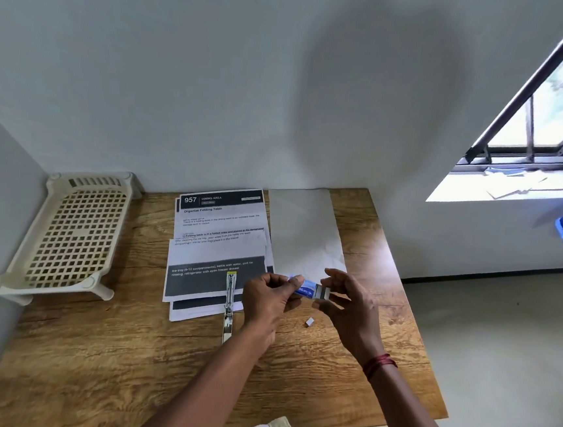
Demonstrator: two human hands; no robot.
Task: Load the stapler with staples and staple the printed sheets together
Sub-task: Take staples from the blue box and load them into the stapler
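Blue staple box [306, 287], pinched at either end by curled fingers of left hand [265, 300] and right hand [347, 304], sits part-open; at its nine o'clock the stapler [229, 300] lies opened, seemingly unloaded, on unstapled sheets [217, 235]

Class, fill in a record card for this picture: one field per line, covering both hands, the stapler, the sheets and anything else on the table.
Left hand: grips blue staple box, left end
Right hand: pinches its right end
Stapler: lies opened out, partly on sheets
Sheets: overlapping pile on table
Other: rack at left; blank sheet; small white scrap
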